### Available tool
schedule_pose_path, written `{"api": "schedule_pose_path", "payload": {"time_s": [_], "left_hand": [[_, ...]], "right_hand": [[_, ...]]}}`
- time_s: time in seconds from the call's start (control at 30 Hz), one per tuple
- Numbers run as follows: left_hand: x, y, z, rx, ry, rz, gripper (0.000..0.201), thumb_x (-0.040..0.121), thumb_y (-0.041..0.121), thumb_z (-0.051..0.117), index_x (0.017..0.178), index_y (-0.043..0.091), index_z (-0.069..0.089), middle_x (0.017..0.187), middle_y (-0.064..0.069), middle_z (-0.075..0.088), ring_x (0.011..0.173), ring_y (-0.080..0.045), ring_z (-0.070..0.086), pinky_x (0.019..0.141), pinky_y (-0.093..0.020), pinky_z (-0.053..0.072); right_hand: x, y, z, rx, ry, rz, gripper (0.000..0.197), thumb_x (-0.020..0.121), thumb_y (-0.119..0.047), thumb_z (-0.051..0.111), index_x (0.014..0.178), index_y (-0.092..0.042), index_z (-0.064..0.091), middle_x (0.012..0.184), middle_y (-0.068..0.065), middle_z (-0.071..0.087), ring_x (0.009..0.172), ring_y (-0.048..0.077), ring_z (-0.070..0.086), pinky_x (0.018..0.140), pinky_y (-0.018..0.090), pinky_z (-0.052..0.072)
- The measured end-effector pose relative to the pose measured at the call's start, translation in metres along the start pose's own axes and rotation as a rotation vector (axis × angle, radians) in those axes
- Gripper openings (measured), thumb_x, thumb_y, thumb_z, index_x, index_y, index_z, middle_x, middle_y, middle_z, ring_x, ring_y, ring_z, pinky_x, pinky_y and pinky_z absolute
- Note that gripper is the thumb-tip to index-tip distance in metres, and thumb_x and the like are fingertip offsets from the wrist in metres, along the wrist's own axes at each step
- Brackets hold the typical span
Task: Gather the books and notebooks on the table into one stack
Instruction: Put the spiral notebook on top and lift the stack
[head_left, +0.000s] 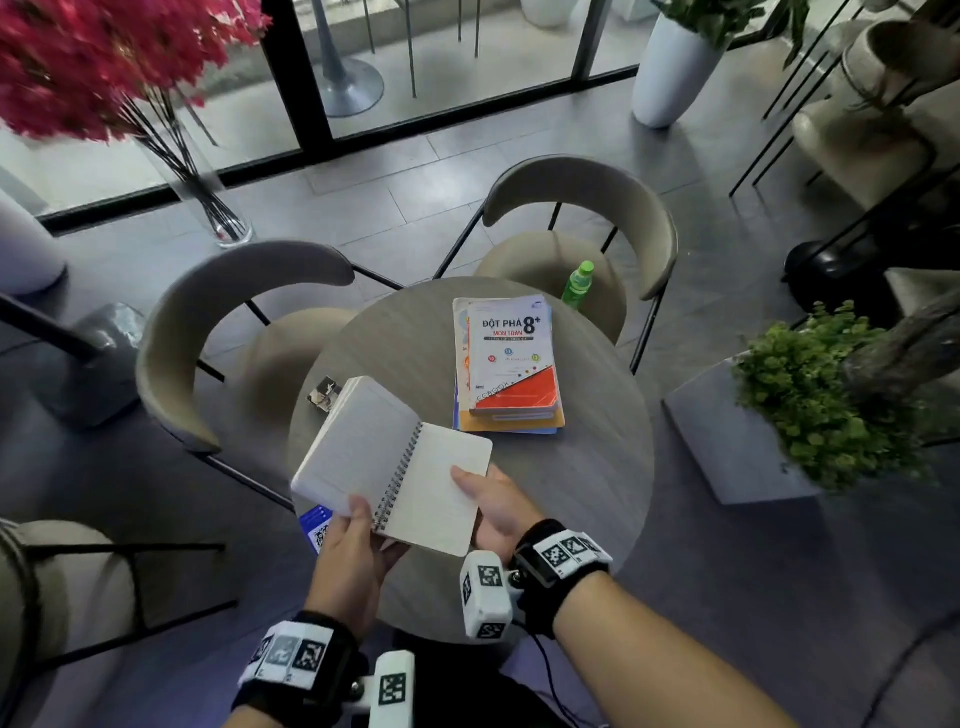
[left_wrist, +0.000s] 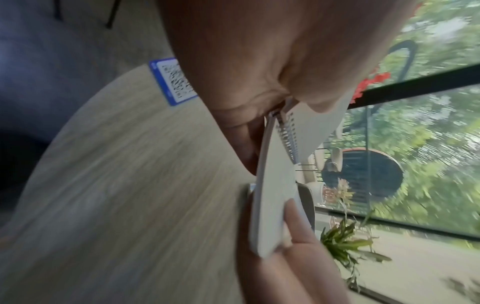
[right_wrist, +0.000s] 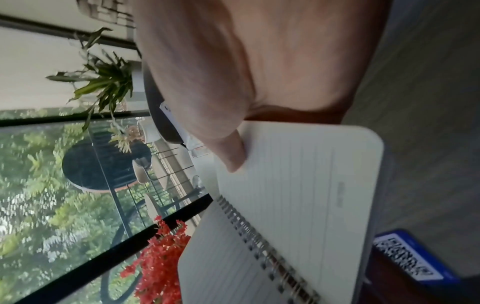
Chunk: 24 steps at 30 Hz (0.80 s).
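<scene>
An open spiral notebook (head_left: 395, 462) with lined pages hangs above the near side of the round table (head_left: 597, 467). My left hand (head_left: 358, 540) grips it near the spiral's lower end, thumb on the left page. My right hand (head_left: 493, 504) holds the right page, thumb on top and fingers beneath. The wrist views show the notebook (left_wrist: 272, 205) edge-on and its lined page (right_wrist: 298, 185) under the thumb. A stack of books (head_left: 506, 364), topped by a white and red maths book, lies at the table's far right.
A blue QR-code card (head_left: 316, 527) lies at the table's near left edge, and a small card stand (head_left: 324, 393) sits further left. A green bottle (head_left: 577, 283) stands on a chair behind the table. Chairs ring the table; a planter (head_left: 810, 395) is at the right.
</scene>
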<state>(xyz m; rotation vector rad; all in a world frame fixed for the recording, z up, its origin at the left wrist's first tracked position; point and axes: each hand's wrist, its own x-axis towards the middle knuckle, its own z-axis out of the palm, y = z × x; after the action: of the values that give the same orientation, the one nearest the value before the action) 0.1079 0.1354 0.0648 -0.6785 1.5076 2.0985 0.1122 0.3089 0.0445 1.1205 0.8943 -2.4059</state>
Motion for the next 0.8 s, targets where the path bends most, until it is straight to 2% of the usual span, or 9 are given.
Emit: {"api": "schedule_pose_path", "payload": {"time_s": [0.1,0.13,0.2,0.27,0.33,0.47,0.63,0.7,0.8], "left_hand": [[0.002,0.002,-0.003,0.299,-0.042,0.126,0.045,0.093,0.053,0.052,0.119,0.017,0.062,0.118,-0.006,0.073,0.110,-0.025,0.070,0.090,-0.033,0.056],[0.005,0.002,-0.005,0.441,-0.080,0.213,0.043,0.093,0.049,0.057,0.124,0.018,0.062,0.123,-0.003,0.071,0.121,-0.025,0.064,0.096,-0.027,0.051],[0.007,0.008,0.001,0.722,-0.211,0.440,0.042,0.100,0.015,0.056,0.140,0.028,0.053,0.150,0.000,0.050,0.145,-0.016,0.040,0.111,-0.011,0.033],[0.010,0.008,0.010,0.925,-0.343,0.604,0.055,0.098,0.008,0.052,0.145,0.037,0.048,0.164,0.003,0.024,0.152,-0.006,0.020,0.117,-0.010,0.019],[0.013,0.010,0.021,1.026,-0.382,0.662,0.051,0.097,0.017,0.049,0.143,0.040,0.051,0.167,0.001,0.017,0.153,-0.004,0.015,0.119,-0.013,0.016],[0.018,0.012,0.040,1.081,-0.417,0.710,0.050,0.095,0.016,0.049,0.139,0.039,0.056,0.168,0.002,0.013,0.153,-0.002,0.013,0.117,-0.007,0.014],[0.044,0.023,0.060,0.956,-0.470,0.716,0.046,0.094,0.001,0.060,0.133,0.025,0.063,0.167,0.001,0.017,0.152,-0.002,0.020,0.120,-0.017,0.024],[0.058,0.032,0.068,0.841,-0.443,0.597,0.050,0.095,0.000,0.060,0.135,0.030,0.058,0.164,0.002,0.027,0.148,-0.001,0.028,0.118,-0.027,0.033],[0.093,0.049,0.080,0.690,-0.298,0.394,0.044,0.099,0.003,0.055,0.131,0.032,0.055,0.143,-0.001,0.055,0.136,-0.015,0.050,0.114,-0.040,0.042]], "right_hand": [[-0.002,-0.011,0.005,0.054,-0.006,0.033,0.033,0.108,-0.028,0.045,0.133,-0.010,0.059,0.124,0.018,0.073,0.108,0.033,0.070,0.088,0.049,0.056],[-0.003,-0.016,0.008,0.078,-0.034,0.061,0.045,0.108,-0.040,0.041,0.134,-0.011,0.062,0.125,0.017,0.074,0.111,0.032,0.070,0.092,0.047,0.055],[-0.003,-0.026,0.014,0.110,-0.144,0.100,0.067,0.102,-0.063,0.035,0.135,-0.013,0.065,0.133,0.014,0.071,0.123,0.030,0.065,0.107,0.048,0.048],[-0.005,-0.037,0.020,0.101,-0.186,0.100,0.078,0.097,-0.073,0.036,0.141,-0.014,0.062,0.140,0.014,0.066,0.131,0.031,0.059,0.115,0.049,0.041],[-0.006,-0.047,0.022,0.063,-0.156,0.071,0.070,0.099,-0.064,0.044,0.142,-0.011,0.061,0.138,0.015,0.067,0.130,0.033,0.060,0.117,0.051,0.041],[0.005,-0.065,0.007,-0.053,-0.031,-0.092,0.040,0.102,-0.016,0.059,0.140,-0.004,0.056,0.134,0.022,0.069,0.126,0.042,0.063,0.107,0.060,0.049],[0.017,-0.107,-0.001,-0.245,0.030,-0.250,0.031,0.102,-0.010,0.059,0.133,-0.010,0.059,0.128,0.015,0.072,0.119,0.035,0.068,0.105,0.056,0.052],[0.026,-0.127,-0.003,-0.286,0.064,-0.312,0.023,0.101,-0.007,0.059,0.122,-0.015,0.062,0.125,0.014,0.071,0.115,0.034,0.067,0.105,0.054,0.052],[0.044,-0.159,-0.010,-0.281,0.125,-0.348,0.022,0.101,-0.007,0.059,0.120,-0.018,0.061,0.128,0.017,0.068,0.114,0.034,0.068,0.100,0.051,0.055]]}}
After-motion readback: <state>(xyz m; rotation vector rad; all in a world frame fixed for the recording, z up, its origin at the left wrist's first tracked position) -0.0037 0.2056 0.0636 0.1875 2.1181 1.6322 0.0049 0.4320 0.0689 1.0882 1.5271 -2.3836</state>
